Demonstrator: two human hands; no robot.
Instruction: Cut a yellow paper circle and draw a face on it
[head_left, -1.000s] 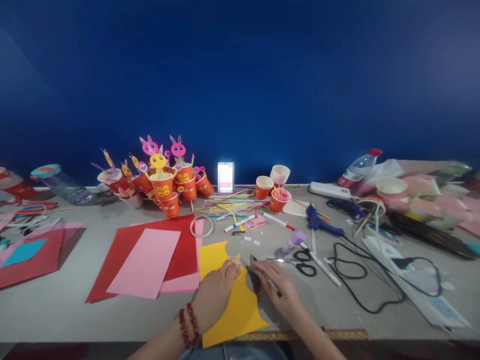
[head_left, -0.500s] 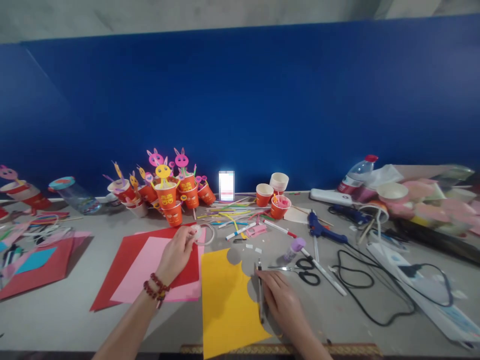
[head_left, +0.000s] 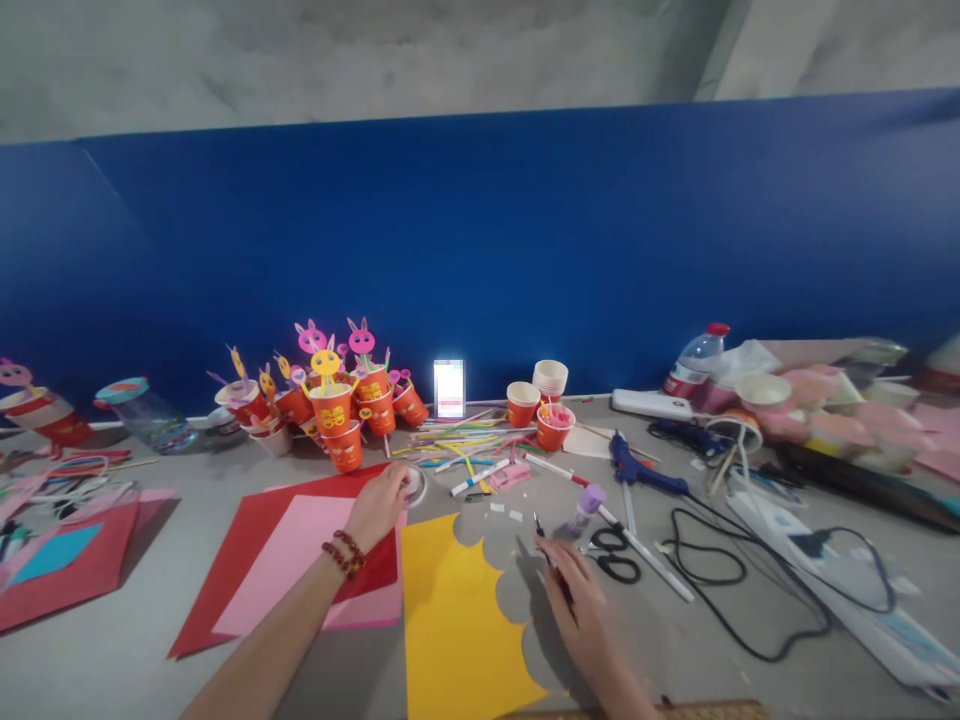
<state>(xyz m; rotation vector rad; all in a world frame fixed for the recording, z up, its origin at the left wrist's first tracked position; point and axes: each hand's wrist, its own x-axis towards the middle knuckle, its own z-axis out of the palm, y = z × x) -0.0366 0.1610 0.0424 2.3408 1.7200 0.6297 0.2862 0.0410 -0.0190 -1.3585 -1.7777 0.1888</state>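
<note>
My left hand (head_left: 384,502) is closed on the edge of a clear roll of tape (head_left: 413,486), beyond the red sheet (head_left: 247,530) and the pink sheet (head_left: 277,560). Dark beads circle that wrist. In my right hand (head_left: 574,595) is a dark, slim pen-like tool (head_left: 541,530), its tip pointing away from me. Between the hands lies yellow paper (head_left: 457,610) with a scalloped right edge. Black-handled scissors (head_left: 616,555) and a purple-capped glue stick (head_left: 589,508) are just beyond my right hand.
Decorated red cups (head_left: 341,420) stand at the back left, with a lit phone (head_left: 449,389) and more paper cups (head_left: 522,403) to their right. A blue glue gun (head_left: 645,472), its cable and a power strip (head_left: 832,580) lie on the right.
My left hand has moved slightly right and closed over the tape roll. The pen-like tool, beside the yellow paper before, is now lifted in my right hand, which has shifted right. The view tilted up.
</note>
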